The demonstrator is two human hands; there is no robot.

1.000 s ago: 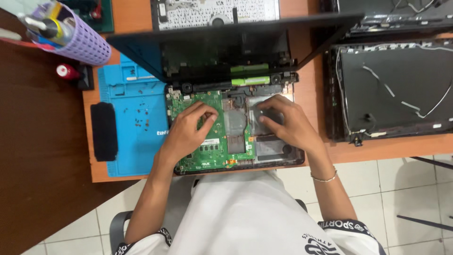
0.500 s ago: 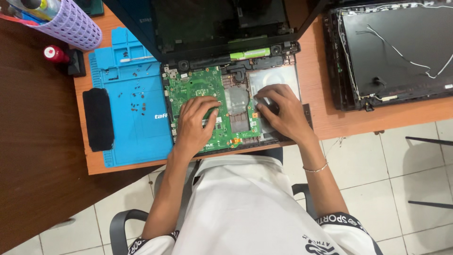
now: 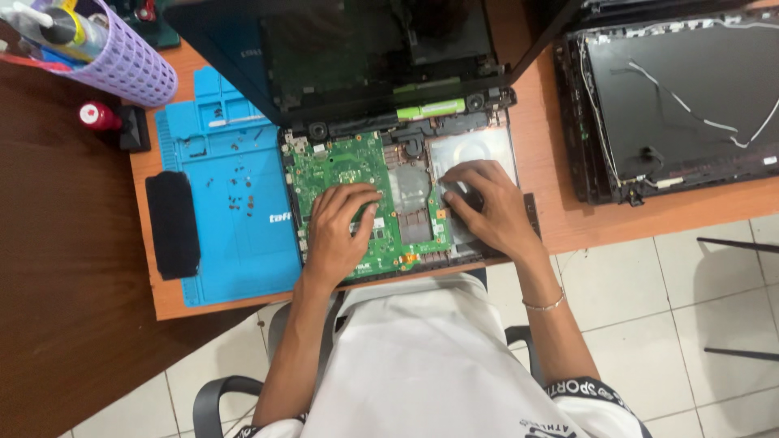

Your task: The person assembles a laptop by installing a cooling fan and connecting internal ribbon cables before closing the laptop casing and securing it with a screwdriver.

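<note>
While your left hand lies flat, fingers spread, on the board, your right hand curls over the fan area, probably freeing it; lift gently.

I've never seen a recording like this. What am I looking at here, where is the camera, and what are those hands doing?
The camera sits on a person's head and looks down at their own two bare hands; there is no robot. On the orange desk lies an opened laptop with its green circuit board exposed. The left hand rests on the board; the right hand presses on the silver metal area beside it. Neither visibly holds a tool. To the left is a blue work mat with small screws; to the right, a second dismantled laptop lid.
</note>
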